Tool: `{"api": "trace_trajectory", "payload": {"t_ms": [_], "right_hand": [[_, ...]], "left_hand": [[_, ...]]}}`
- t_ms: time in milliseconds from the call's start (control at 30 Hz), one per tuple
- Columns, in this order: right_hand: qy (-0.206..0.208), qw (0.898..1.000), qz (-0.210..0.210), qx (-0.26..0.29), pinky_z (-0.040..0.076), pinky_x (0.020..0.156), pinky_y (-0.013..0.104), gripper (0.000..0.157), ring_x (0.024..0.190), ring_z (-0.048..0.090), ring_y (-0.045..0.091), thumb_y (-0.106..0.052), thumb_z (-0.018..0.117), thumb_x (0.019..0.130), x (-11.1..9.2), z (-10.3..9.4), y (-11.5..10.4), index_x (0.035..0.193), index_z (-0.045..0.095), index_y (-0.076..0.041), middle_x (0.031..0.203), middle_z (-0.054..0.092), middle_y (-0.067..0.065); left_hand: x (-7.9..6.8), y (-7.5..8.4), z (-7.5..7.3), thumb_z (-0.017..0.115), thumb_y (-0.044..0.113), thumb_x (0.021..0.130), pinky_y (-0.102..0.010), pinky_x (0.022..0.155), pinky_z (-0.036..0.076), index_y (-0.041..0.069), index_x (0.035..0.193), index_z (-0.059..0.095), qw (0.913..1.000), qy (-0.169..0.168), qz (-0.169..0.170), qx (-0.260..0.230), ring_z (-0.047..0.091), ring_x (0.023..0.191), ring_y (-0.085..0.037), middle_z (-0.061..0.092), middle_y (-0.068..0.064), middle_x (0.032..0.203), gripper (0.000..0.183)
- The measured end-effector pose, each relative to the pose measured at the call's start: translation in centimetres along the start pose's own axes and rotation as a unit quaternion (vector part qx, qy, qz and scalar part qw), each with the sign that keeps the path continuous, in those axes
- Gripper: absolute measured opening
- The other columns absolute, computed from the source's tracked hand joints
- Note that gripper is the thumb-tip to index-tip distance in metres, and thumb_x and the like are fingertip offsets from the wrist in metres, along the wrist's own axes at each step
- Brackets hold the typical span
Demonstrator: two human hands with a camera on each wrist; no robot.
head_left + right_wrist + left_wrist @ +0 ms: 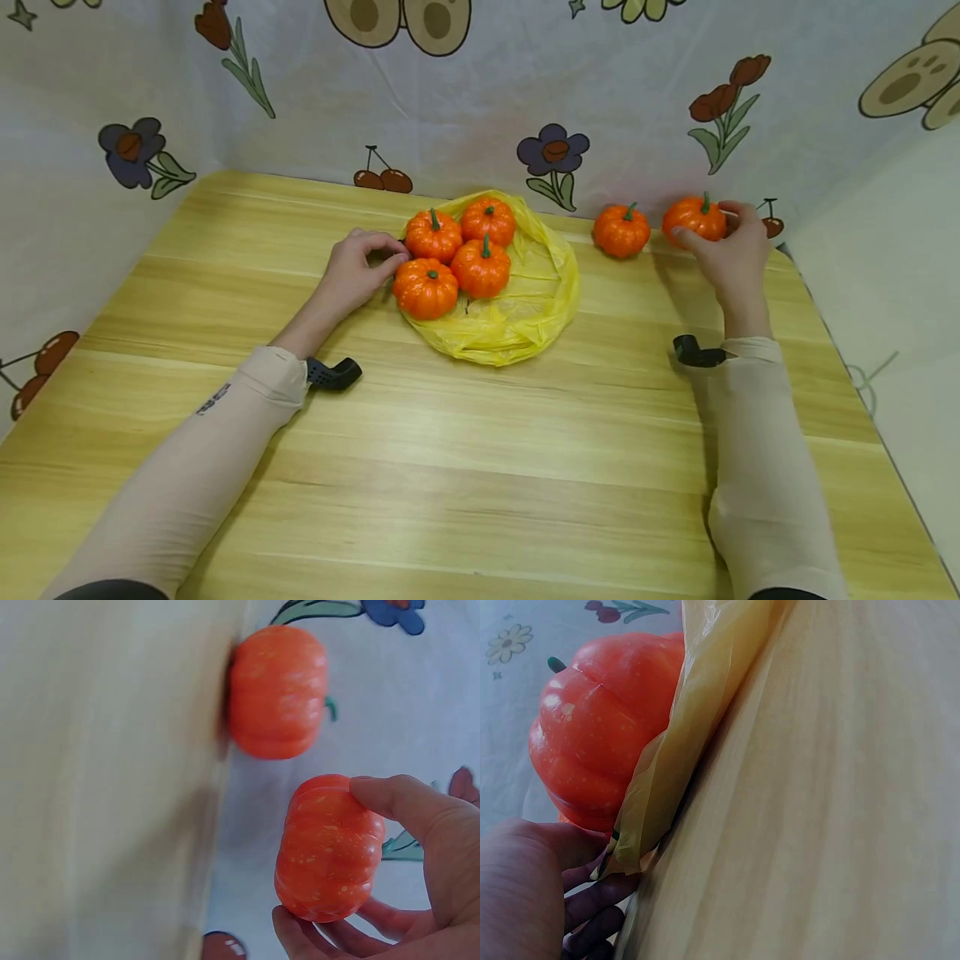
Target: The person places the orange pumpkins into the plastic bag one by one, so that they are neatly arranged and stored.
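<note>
A yellow plastic bag (pixel 543 321) lies rolled open on the table, with several small orange pumpkins (pixel 426 288) clustered on its left side. My left hand (pixel 360 267) is at the bag's left rim, thumb and fingers pinching its edge (pixel 628 851) just below the nearest pumpkin (pixel 600 727). At the far right, my right hand (pixel 738 250) grips another pumpkin (pixel 330 851) between thumb and fingers, green stem upward. The wrist view shows this pumpkin raised off the tabletop. A further pumpkin (pixel 621 231) sits on the table just left of it.
The light wooden table (pixel 450 467) ends at the back against a patterned white cloth (pixel 465 108). On the right, the table edge runs beside a pale surface (pixel 900 333) with a thin cord (pixel 866 387). Black wrist mounts (pixel 335 374) stick out from both sleeves.
</note>
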State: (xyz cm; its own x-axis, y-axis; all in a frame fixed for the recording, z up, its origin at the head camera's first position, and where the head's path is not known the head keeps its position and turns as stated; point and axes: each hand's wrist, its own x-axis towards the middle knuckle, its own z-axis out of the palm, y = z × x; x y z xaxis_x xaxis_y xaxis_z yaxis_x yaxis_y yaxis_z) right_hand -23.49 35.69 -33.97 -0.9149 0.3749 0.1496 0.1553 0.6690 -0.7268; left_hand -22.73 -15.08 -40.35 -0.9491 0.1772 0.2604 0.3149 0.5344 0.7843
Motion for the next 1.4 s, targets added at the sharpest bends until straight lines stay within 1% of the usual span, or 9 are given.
{"api": "trace_trajectory", "payload": {"t_ms": [167, 333, 500, 667, 900, 1100, 1200, 1300, 1400], "right_hand": [[0.000, 1.000, -0.006, 0.010, 0.048, 0.112, 0.034, 0.081, 0.132, 0.053, 0.024, -0.047, 0.078, 0.090, -1.0, -0.3, -2.3, 0.157, 0.044, -0.014, 0.158, 0.050, 0.014], [-0.016, 0.999, -0.021, 0.031, 0.048, 0.110, 0.033, 0.081, 0.138, 0.051, 0.024, -0.048, 0.080, 0.090, -2.2, -0.1, -4.7, 0.157, 0.043, -0.021, 0.159, 0.049, 0.008], [-0.041, 0.997, -0.049, 0.041, 0.045, 0.116, 0.037, 0.081, 0.144, 0.049, 0.027, -0.044, 0.080, 0.091, -3.5, 0.7, -6.8, 0.158, 0.042, -0.020, 0.160, 0.047, 0.009], [-0.070, 0.993, -0.085, 0.052, 0.045, 0.117, 0.040, 0.079, 0.143, 0.051, 0.030, -0.038, 0.082, 0.092, -4.9, 1.6, -8.3, 0.156, 0.044, -0.015, 0.157, 0.050, 0.012], [-0.117, 0.980, -0.138, 0.077, 0.047, 0.115, 0.043, 0.077, 0.136, 0.055, 0.030, -0.029, 0.085, 0.089, -6.9, 2.6, -9.9, 0.154, 0.048, -0.008, 0.151, 0.056, 0.013], [-0.161, 0.968, -0.175, 0.078, 0.051, 0.111, 0.041, 0.076, 0.130, 0.058, 0.027, -0.027, 0.086, 0.088, -8.6, 3.7, -10.8, 0.152, 0.050, -0.008, 0.147, 0.058, 0.012], [-0.177, 0.960, -0.199, 0.089, 0.050, 0.111, 0.042, 0.073, 0.130, 0.059, 0.025, -0.023, 0.087, 0.087, -9.3, 4.3, -11.1, 0.149, 0.052, -0.007, 0.144, 0.060, 0.012], [-0.193, 0.952, -0.220, 0.089, 0.050, 0.112, 0.043, 0.072, 0.130, 0.060, 0.024, -0.022, 0.087, 0.087, -9.9, 4.8, -11.3, 0.148, 0.053, -0.006, 0.142, 0.061, 0.011], [-0.209, 0.947, -0.234, 0.075, 0.051, 0.111, 0.045, 0.073, 0.131, 0.059, 0.022, -0.025, 0.088, 0.087, -10.7, 5.2, -11.5, 0.148, 0.053, -0.007, 0.142, 0.061, 0.008]], "left_hand": [[0.0, 0.0, -0.1, 0.075, 0.016, 0.099, -0.037, 0.089, 0.038, 0.003, 0.106, 0.080, 1.0000, 0.000, -0.002, 0.002, 0.055, 0.104, -0.028, 0.077, -0.015, 0.113, 0.015], [-0.1, -0.1, -0.3, 0.075, 0.014, 0.098, -0.036, 0.088, 0.037, 0.002, 0.106, 0.080, 1.0000, 0.005, 0.002, -0.003, 0.054, 0.102, -0.026, 0.077, -0.016, 0.113, 0.015], [-0.1, -0.2, -0.3, 0.075, 0.013, 0.098, -0.036, 0.087, 0.037, 0.002, 0.106, 0.080, 0.9999, 0.006, 0.008, -0.003, 0.054, 0.101, -0.026, 0.077, -0.016, 0.112, 0.014], [-0.1, -0.1, -0.3, 0.075, 0.014, 0.098, -0.037, 0.090, 0.038, 0.001, 0.106, 0.080, 1.0000, 0.003, 0.004, -0.004, 0.055, 0.104, -0.028, 0.077, -0.017, 0.114, 0.015], [0.0, 0.0, -0.1, 0.075, 0.015, 0.099, -0.038, 0.089, 0.038, 0.002, 0.106, 0.080, 1.0000, 0.001, 0.004, -0.005, 0.054, 0.103, -0.028, 0.077, -0.016, 0.114, 0.015], [0.0, 0.0, 0.0, 0.075, 0.014, 0.098, -0.037, 0.087, 0.037, 0.003, 0.105, 0.080, 1.0000, 0.001, 0.005, -0.005, 0.053, 0.100, -0.028, 0.077, -0.016, 0.113, 0.014], [0.0, 0.0, 0.0, 0.075, 0.014, 0.098, -0.037, 0.087, 0.037, 0.002, 0.105, 0.080, 1.0000, 0.000, 0.008, -0.004, 0.054, 0.101, -0.028, 0.077, -0.016, 0.113, 0.014], [0.0, 0.0, 0.0, 0.076, 0.015, 0.098, -0.038, 0.088, 0.037, 0.002, 0.105, 0.080, 1.0000, 0.000, 0.009, -0.001, 0.054, 0.102, -0.029, 0.077, -0.016, 0.113, 0.014], [0.0, 0.1, 0.0, 0.075, 0.015, 0.099, -0.038, 0.089, 0.038, 0.003, 0.105, 0.080, 1.0000, 0.000, 0.009, 0.001, 0.055, 0.103, -0.028, 0.077, -0.016, 0.113, 0.015]]}}
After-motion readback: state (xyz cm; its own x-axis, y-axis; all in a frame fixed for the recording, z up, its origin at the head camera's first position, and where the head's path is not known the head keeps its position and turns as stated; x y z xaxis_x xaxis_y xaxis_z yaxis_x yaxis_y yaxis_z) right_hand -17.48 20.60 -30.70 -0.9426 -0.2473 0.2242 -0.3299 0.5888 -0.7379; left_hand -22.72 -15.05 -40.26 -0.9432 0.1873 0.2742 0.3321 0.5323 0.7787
